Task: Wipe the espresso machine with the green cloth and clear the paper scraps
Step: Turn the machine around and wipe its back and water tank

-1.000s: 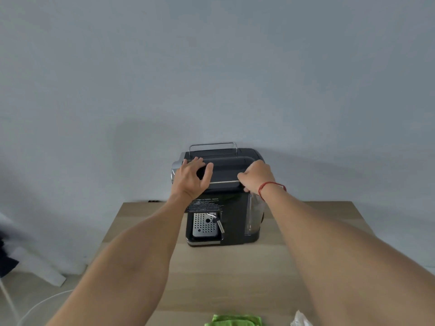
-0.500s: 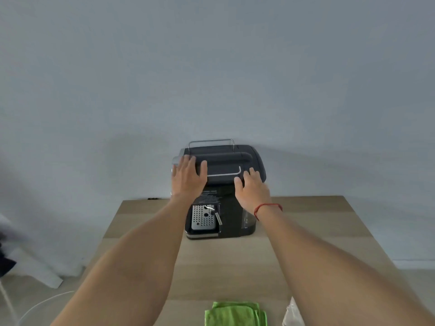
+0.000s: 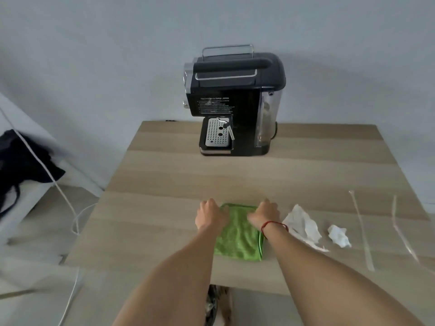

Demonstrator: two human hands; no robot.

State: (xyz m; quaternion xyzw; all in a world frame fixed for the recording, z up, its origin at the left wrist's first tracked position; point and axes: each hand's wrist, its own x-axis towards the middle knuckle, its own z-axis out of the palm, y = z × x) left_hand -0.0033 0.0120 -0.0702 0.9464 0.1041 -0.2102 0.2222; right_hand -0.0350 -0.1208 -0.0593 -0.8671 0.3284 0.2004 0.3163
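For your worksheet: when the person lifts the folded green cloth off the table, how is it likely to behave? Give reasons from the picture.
The green cloth would probably go floppy and unfold when lifted, since it lies in soft folded layers. It looks light for its size: thin, fuzzy fabric flat on the table. Its nap probably makes it easy to pinch, not slippery.

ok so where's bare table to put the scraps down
Bare wood lies between the espresso machine and the green cloth, and along the table left of the left hand. Right of the right hand it is crowded: paper scraps and two clear strips.
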